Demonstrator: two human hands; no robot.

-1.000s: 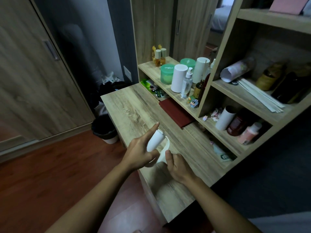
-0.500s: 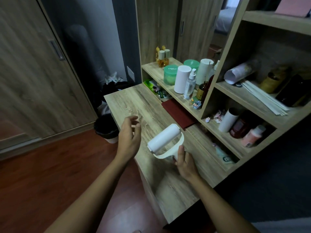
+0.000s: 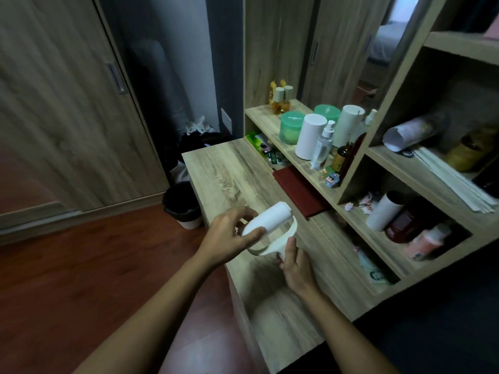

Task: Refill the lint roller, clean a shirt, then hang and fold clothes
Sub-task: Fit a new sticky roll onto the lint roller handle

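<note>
The lint roller (image 3: 272, 221) is held between both hands, above the wooden desktop (image 3: 232, 179) and not touching it. Its white roll is tilted, the far end higher and pointing up and to the right, the near end lower and inside the left hand (image 3: 226, 238). That hand comes in from the lower left with the forearm stretched out and the wrist bent slightly inward. Its fingers curl over the top of the roll's near end and its thumb lies across the front, so it grips the roll. The right hand (image 3: 297, 265) sits just below and to the right of the roll, its forearm rising from the bottom right. Its fingers are wrapped round the white handle and its thumb points up along the handle towards the curved frame. The two hands are close together but do not touch.

Just beyond the right hand, a dark red cloth (image 3: 299, 190) lies flat at the desk's back edge. Farther off on that side, the shelf holds a white cylinder (image 3: 310, 136), a clear spray bottle (image 3: 322, 147) beside it, and a green jar (image 3: 290, 128). A white tube (image 3: 383, 211) leans in the lower compartment, right of the right hand. Beyond the left hand, a black-lined bin (image 3: 183, 206) stands on the reddish floor against the desk's side.
</note>
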